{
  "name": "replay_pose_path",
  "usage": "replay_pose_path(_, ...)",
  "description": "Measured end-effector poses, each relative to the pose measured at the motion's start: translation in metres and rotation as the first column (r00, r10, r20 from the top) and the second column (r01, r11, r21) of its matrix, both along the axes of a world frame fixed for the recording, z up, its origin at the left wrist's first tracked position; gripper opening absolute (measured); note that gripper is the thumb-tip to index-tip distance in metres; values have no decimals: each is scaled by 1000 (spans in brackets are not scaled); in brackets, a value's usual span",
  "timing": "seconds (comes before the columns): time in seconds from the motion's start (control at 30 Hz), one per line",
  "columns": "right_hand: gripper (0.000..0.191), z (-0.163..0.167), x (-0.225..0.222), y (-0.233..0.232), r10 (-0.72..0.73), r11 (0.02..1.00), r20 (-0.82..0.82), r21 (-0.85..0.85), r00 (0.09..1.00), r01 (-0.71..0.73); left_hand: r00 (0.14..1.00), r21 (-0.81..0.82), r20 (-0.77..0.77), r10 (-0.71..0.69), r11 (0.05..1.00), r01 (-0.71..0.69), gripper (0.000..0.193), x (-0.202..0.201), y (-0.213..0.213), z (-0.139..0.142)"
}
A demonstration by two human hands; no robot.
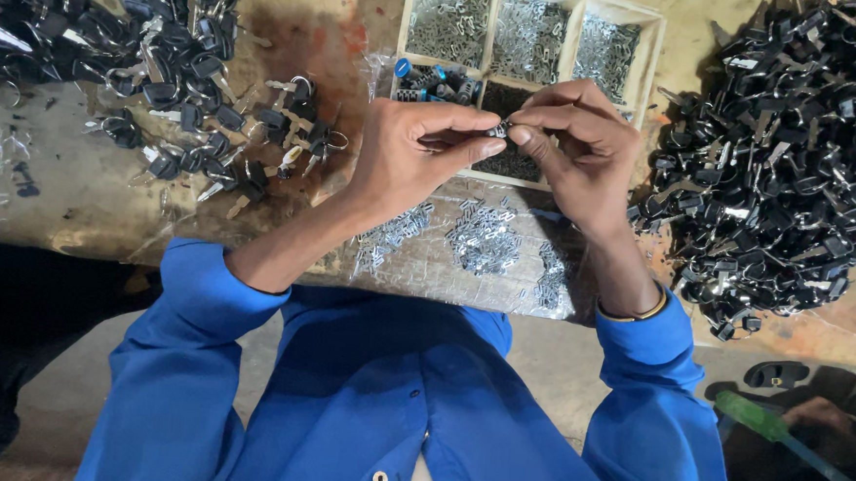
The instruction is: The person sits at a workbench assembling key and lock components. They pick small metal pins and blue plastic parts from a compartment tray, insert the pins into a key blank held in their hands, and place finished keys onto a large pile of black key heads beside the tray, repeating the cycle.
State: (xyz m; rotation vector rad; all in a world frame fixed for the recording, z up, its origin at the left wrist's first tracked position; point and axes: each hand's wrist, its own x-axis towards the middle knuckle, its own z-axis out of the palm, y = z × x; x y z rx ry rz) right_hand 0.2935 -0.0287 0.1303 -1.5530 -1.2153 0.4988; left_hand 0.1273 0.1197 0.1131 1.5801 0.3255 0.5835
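Head view, workbench seen from above. Left hand (408,157): raised over the bench centre, thumb and forefinger pinched shut on a small dark metal part (498,130), which sits between the fingertips of both hands, above the near edge of the wooden tray. Right hand (574,146): meets the left at the same spot, fingers curled and closed on the other end of that part; what kind of part it is cannot be told, as the fingertips cover most of it. Wooden compartment tray (649,57): at 12 o'clock from the hands, divided into cells; the three far cells hold small silvery metal pieces (529,36); a near cell at 11 o'clock holds short blue-and-black cylinders (434,83). Clear plastic sheet (427,265): at 6 o'clock, lying on the bench under the wrists, with loose clusters of small silvery pins (484,239) on it. Pile of black-headed keys on rings (187,82): at 9 to 10 o'clock, spreading to the bench's far left corner. Large heap of black parts with metal blades (793,162): at 3 o'clock, just beside the right forearm. Blue sleeves (195,316) cover both arms to the wrist; a thin bangle (639,315) on the right wrist.
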Motion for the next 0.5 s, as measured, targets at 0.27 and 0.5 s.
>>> replay_pose_path(0.27,14,23,4,0,4,985,420,-159,908,69,1000,36,3,19,999,-19,21,-1,1,1)
replay_pose_path(0.5,11,30,-5,-2,-25,997,379,-59,925,51,1000,159,13,7,987,-9,21,1,1,0)
